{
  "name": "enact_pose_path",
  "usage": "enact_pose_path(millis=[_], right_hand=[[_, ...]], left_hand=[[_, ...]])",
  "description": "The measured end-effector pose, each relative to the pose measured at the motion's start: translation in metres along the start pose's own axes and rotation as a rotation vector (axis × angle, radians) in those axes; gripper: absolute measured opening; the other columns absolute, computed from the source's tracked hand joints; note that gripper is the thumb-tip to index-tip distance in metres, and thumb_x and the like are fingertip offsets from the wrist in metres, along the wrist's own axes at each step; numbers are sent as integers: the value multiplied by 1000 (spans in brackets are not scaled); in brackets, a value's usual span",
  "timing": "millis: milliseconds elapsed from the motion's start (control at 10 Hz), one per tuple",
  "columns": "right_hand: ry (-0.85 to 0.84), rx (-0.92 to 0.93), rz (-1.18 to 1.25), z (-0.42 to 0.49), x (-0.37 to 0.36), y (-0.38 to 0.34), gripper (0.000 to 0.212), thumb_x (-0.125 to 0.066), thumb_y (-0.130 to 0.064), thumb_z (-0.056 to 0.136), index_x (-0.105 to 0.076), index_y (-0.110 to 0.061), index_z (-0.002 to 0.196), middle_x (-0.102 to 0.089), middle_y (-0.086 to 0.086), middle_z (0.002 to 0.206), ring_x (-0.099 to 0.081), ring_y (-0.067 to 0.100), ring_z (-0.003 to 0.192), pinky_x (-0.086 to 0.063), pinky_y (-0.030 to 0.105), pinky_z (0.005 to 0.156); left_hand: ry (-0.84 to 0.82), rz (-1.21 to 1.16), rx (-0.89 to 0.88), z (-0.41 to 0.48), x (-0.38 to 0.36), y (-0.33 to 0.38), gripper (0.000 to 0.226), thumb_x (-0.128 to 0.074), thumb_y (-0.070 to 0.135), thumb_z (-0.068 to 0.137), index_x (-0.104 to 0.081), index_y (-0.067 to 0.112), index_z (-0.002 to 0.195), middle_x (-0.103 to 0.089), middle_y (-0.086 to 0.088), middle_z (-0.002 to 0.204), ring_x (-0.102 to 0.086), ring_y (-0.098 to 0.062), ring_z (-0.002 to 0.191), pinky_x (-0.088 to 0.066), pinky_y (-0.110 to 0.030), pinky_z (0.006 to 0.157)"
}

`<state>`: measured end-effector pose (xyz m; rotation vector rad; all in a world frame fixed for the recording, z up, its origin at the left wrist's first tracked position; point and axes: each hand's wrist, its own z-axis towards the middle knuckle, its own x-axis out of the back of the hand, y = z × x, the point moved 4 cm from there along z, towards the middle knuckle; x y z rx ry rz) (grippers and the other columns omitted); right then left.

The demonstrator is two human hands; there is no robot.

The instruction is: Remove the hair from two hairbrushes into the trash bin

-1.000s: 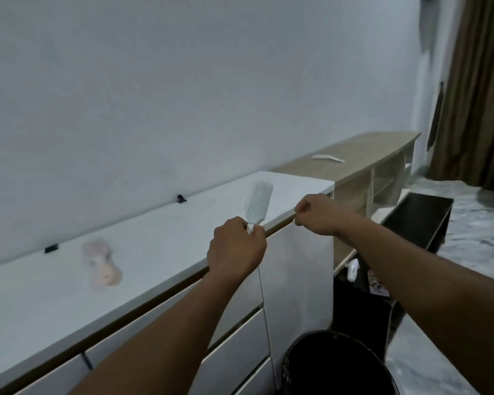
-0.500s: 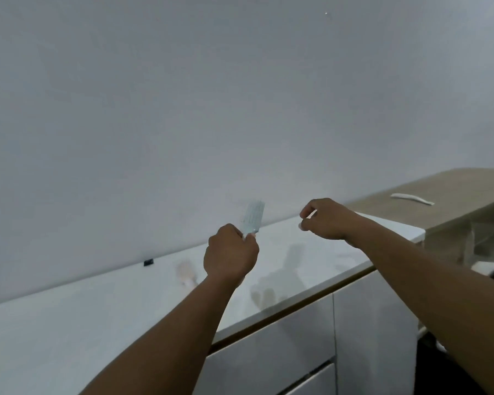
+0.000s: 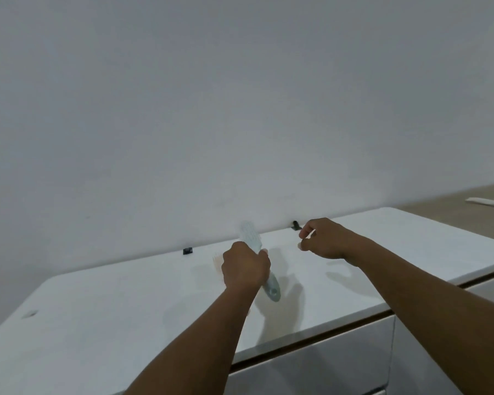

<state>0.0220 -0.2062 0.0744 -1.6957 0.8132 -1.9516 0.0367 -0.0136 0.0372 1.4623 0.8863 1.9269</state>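
Above the white table, left hand fisted around a pale hairbrush, bristle head up, handle end poking out below; right hand just beside, loosely curled, thumb and forefinger nearly pinched, contents impossible to tell. Behind the left hand, a blurred pinkish object, mostly hidden; at the plain grey wall, two small black clips, and far right a wooden shelf top carrying a white strip. No readable writing.

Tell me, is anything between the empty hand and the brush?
Nothing. In the head view, only bare white cabinet top shows between the right hand and the hairbrush held by the left hand.
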Motion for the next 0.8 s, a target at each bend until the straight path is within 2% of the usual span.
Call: enact_pose_path(millis=[100, 300, 400, 600, 700, 800], right_hand=[[-19, -6, -20, 12, -11, 6, 30, -69, -24, 88, -63, -13, 116, -57, -2, 117, -56, 20, 103, -42, 28, 81], [-72, -2, -117, 35, -35, 20, 32, -65, -25, 89, -62, -16, 120, -53, -1, 112, -52, 18, 105, -39, 27, 84], [-89, 11, -155, 45, -45, 24, 34, -63, -25, 90, -61, -16, 123, -52, -2, 112, -51, 17, 104, -40, 26, 84], [-89, 39, -186, 57, -61, 29, 31, -62, -22, 91, -62, -13, 121, -51, -3, 107, -51, 16, 101, -38, 25, 82], [-108, 34, -175, 58, -64, 30, 30, -61, -21, 91, -62, -13, 119, -52, -4, 104, -51, 17, 101, -39, 26, 80], [-108, 21, -183, 54, -60, 29, 28, -60, -20, 90, -63, -14, 118, -53, -3, 104, -53, 17, 101, -40, 26, 80]], left_hand=[[-24, 93, -29, 0, -16, -3, 31, -62, 36, 95, -61, 8, 108, -68, -10, 113, -67, -28, 101, -44, -29, 72], [-94, 244, -27, 10, -37, -13, 25, -60, 29, 97, -60, 8, 112, -65, -9, 117, -66, -28, 105, -41, -27, 72], [-120, 290, -38, 18, -43, -17, 13, -60, 25, 96, -54, 13, 97, -66, -9, 114, -65, -26, 101, -38, -26, 70], [-133, 339, -65, 30, -53, -23, 21, -61, 26, 94, -60, 10, 107, -66, -10, 116, -66, -29, 106, -41, -27, 71], [-145, 344, -82, 33, -54, -25, 22, -62, 30, 94, -58, 11, 103, -65, -10, 115, -65, -29, 105, -41, -28, 71], [-140, 343, -86, 33, -50, -24, 32, -62, 37, 93, -59, 10, 110, -64, -10, 117, -64, -30, 106, -43, -29, 72]])
